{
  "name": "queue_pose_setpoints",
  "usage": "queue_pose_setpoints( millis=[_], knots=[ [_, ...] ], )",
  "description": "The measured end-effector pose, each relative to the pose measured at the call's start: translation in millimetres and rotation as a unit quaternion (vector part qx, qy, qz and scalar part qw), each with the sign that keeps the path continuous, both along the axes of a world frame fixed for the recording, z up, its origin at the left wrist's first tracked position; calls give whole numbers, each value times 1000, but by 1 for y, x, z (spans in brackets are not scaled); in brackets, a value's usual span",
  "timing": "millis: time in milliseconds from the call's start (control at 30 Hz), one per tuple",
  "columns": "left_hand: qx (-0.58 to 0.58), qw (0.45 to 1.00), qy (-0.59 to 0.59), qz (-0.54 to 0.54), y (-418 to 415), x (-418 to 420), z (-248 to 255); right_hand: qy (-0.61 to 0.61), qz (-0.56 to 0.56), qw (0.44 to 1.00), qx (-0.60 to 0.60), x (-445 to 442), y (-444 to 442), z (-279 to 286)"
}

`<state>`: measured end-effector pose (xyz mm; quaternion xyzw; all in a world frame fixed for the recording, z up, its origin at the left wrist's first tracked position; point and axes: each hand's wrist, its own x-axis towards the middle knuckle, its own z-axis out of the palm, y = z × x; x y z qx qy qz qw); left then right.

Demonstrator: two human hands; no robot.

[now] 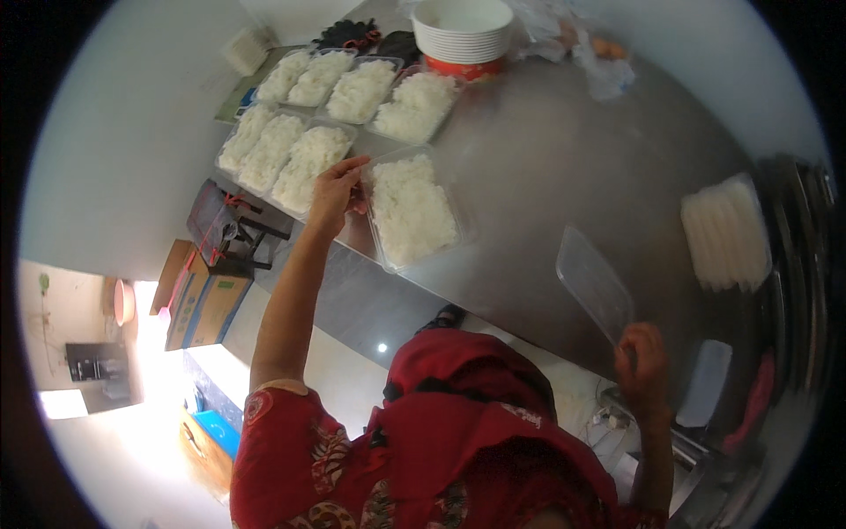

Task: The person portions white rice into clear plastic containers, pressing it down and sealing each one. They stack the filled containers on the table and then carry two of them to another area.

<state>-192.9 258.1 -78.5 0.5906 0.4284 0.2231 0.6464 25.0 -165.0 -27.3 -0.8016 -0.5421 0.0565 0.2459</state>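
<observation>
My left hand (340,193) touches the left rim of a clear plastic container filled with white rice (413,215), which lies at the near edge of the metal table (522,165). Between the fingers of my right hand (641,367) is the corner of a clear plastic lid (595,284), tilted over the table's right part. Several more rice-filled containers stand close together in two rows at the upper left, one of them (314,165) just left of my left hand. Whether that hand's fingers grip the rim or only rest on it, I cannot tell.
Stacked white bowls (462,33) stand at the back beside black gloves (347,33) and plastic bags (598,66). A stack of clear plastic pieces (727,235) lies at the right, with a white rectangular object (705,383) nearer me. A cardboard box (208,301) and a stool (254,235) stand left, below the table.
</observation>
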Motion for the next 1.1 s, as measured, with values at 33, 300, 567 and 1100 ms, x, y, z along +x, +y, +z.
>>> queue_pose_setpoints(
  millis=[33,300,567,1100],
  knots=[
    [-4,1000,-3,-12,-5,5,0,13,-9,1000,-1,0,-3,2],
    [-136,984,-100,-62,-127,55,-4,286,-84,946,129,2,-5,36],
    [60,987,-80,-122,-156,83,-4,485,-94,840,226,-1,3,72],
    [-69,974,-132,-170,-172,90,49,552,-168,809,110,-12,-9,-16]
  ],
)
